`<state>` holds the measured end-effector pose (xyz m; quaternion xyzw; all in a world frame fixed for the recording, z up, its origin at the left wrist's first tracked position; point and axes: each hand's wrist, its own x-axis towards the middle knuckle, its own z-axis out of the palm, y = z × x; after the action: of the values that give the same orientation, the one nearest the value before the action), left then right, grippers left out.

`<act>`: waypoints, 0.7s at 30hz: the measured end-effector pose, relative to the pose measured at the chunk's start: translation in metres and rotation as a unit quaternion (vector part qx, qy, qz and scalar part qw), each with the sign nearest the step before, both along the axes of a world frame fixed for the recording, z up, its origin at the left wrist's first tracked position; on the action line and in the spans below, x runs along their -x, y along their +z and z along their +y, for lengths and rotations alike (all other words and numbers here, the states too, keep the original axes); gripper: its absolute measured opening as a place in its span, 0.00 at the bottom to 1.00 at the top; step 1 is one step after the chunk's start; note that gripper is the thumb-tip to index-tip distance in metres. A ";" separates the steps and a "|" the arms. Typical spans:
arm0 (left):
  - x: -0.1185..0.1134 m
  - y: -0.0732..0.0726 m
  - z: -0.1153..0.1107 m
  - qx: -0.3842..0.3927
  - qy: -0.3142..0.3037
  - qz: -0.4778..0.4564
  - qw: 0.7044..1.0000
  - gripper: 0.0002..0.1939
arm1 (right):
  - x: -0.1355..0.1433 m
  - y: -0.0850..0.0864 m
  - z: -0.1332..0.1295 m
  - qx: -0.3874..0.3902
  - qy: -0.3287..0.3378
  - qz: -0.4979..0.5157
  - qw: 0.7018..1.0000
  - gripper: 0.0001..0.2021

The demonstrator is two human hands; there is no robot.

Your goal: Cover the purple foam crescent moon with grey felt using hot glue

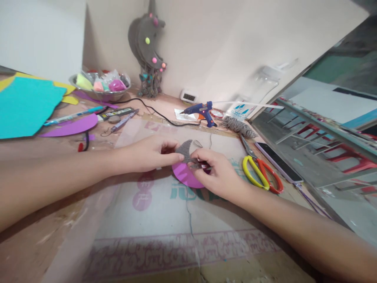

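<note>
A pale, printed plastic sheet (147,222) lies beneath the left hand (153,153), pinching a curved purple-and-grey, yarn-covered piece (185,150), likely light, bendable, best edge-held; the right hand's (222,169) grip is unclear.

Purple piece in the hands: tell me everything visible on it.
The purple piece looks like flat card or foam with a smooth, rounded lower edge. Above the purple, ridged grey cord covers a part tapering to a point. The left hand pinches the grey part's left side; the right hand covers the right side, so the full outline is hidden. It is over the printed sheet; contact is unclear.
</note>
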<state>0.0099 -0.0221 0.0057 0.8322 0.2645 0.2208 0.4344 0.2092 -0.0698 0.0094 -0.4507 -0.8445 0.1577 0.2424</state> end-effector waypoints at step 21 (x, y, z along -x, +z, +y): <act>0.000 -0.002 0.000 -0.012 -0.005 0.004 1.000 0.09 | 0.004 0.001 0.002 0.083 -0.005 0.029 0.996 0.06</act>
<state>0.0100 -0.0218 0.0041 0.8394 0.2595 0.2183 0.4247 0.2052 -0.0683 0.0106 -0.4691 -0.8185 0.2393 0.2296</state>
